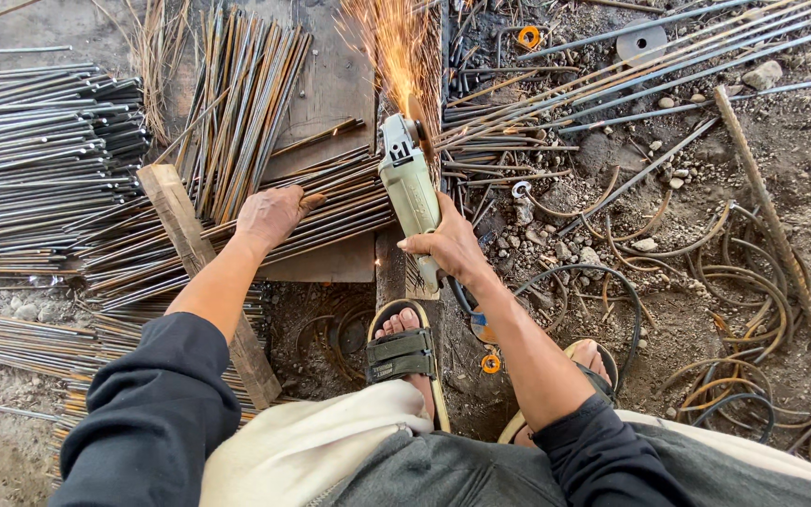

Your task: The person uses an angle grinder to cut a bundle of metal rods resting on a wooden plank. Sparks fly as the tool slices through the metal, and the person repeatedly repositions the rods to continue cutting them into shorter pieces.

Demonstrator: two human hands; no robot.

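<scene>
Two bare hands share the work over a bundle of thin steel rods (330, 202). The right hand (452, 246) is clenched around the rear body of a pale green angle grinder (407, 183), whose long axis runs away from the palm toward the top of the view, its disc (419, 120) at the far end throwing a fan of orange sparks (396, 47) forward. The left hand (272, 214) lies flat, fingers spread and pressing down on the rods just to the left of the grinder's body; it grips nothing. The rods' long axis runs crosswise to the tool, passing under the left palm and ending just beside the disc, so the cut end lies ahead of the right hand and to the right of the left. A wooden batten (194, 253) crosses under the bundle beside the left wrist. A sandalled foot (404, 349) rests below the right hand, near the grinder's cable (603, 282).
</scene>
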